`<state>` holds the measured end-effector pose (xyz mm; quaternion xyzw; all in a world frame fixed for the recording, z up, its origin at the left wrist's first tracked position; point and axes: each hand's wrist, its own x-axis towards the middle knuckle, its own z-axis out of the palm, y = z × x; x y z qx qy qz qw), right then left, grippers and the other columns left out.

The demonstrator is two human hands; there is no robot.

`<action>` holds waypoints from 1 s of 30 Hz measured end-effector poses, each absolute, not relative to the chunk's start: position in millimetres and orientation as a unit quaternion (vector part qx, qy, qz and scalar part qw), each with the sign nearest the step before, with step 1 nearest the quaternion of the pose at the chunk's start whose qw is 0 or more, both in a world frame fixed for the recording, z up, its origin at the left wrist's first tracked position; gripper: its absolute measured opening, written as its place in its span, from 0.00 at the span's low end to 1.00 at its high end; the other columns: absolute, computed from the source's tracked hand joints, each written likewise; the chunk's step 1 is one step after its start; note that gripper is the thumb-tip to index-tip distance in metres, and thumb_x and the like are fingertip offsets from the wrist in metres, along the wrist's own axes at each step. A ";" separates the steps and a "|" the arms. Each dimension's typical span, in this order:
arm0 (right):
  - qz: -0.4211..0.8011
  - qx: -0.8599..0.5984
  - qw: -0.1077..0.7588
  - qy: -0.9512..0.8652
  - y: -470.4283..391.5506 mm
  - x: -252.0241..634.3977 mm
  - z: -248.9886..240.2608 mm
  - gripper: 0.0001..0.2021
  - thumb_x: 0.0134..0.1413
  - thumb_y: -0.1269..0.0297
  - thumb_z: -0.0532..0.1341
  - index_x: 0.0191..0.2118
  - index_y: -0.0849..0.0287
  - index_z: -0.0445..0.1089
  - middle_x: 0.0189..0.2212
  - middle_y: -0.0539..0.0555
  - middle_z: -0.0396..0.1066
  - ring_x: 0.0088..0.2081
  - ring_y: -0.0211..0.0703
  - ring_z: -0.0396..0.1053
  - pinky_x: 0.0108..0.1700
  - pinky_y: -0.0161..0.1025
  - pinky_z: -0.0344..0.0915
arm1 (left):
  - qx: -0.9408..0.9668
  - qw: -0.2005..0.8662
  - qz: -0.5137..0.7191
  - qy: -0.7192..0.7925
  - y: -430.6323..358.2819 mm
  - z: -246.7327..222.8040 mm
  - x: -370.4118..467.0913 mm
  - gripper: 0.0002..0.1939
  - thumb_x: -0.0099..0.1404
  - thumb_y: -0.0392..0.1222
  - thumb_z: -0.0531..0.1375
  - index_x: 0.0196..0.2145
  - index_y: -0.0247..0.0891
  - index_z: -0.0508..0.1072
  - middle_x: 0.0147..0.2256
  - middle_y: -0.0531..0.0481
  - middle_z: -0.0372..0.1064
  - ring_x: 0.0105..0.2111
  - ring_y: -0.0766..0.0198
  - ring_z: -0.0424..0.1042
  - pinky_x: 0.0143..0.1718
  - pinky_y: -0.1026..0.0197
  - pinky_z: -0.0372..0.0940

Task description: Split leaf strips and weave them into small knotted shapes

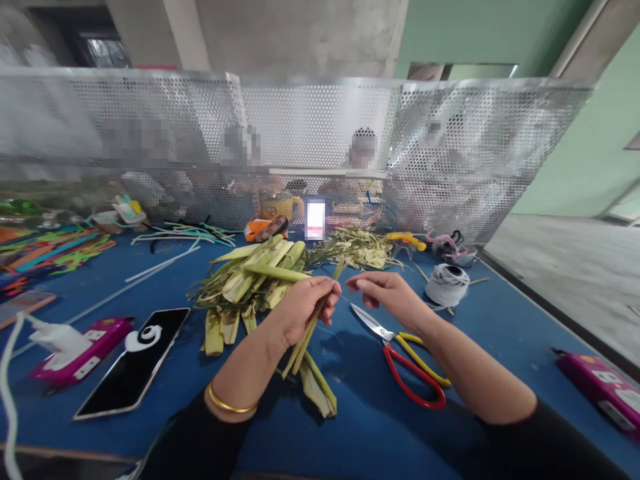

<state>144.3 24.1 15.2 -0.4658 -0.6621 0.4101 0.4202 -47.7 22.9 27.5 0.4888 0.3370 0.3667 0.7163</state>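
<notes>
My left hand [313,300] is closed around a narrow bundle of folded green-yellow leaf strips [306,333], which stick out above and below the fist. Just to its right, my right hand [377,288] has thumb and fingertips pinched together; anything between them is too fine to make out. A faint thread [345,297] shows between the hands. Under the right hand lie scissors [387,337] with one red and one yellow handle, blades pointing away to the left. Behind the left hand is a heap of leaf pieces [250,280]. One loose leaf piece [319,387] lies below the bundle.
A spool of white thread [447,287] stands beyond my right forearm. Left are a black phone [133,363] and a purple power strip [85,353]; another power strip [600,393] is far right. Shredded leaves [357,248] lie before the perforated metal screen [320,113]; people are behind it.
</notes>
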 end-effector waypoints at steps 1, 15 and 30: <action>0.439 -0.463 0.417 -0.647 13.1 140.5 14.8 0.15 0.49 0.53 0.61 0.35 0.58 0.75 0.25 0.50 0.73 0.19 0.33 0.62 0.22 0.33 0.55 | 0.497 0.717 0.356 0.334 21.3 26.9 -42.5 0.08 0.62 0.41 0.56 0.28 0.35 0.67 0.20 0.58 0.57 0.16 0.74 0.58 0.19 0.68 0.57; 0.433 -0.472 0.592 -0.489 -2.8 178.4 2.2 0.14 0.42 0.54 0.68 0.22 0.60 0.69 0.14 0.47 0.65 0.18 0.32 0.60 0.21 0.31 0.55 | 0.543 0.700 0.301 0.354 29.5 13.8 -1.8 0.08 0.62 0.40 0.57 0.29 0.33 0.72 0.20 0.57 0.59 0.16 0.73 0.59 0.19 0.67 0.64; 0.577 -0.341 0.683 -0.291 9.2 187.2 -11.9 0.07 0.50 0.63 0.64 0.26 0.57 0.66 0.23 0.47 0.71 0.26 0.33 0.71 0.28 0.28 0.70 | 0.539 0.722 0.246 0.359 28.0 5.4 -11.7 0.10 0.61 0.44 0.59 0.28 0.34 0.70 0.19 0.58 0.58 0.15 0.74 0.58 0.20 0.67 0.65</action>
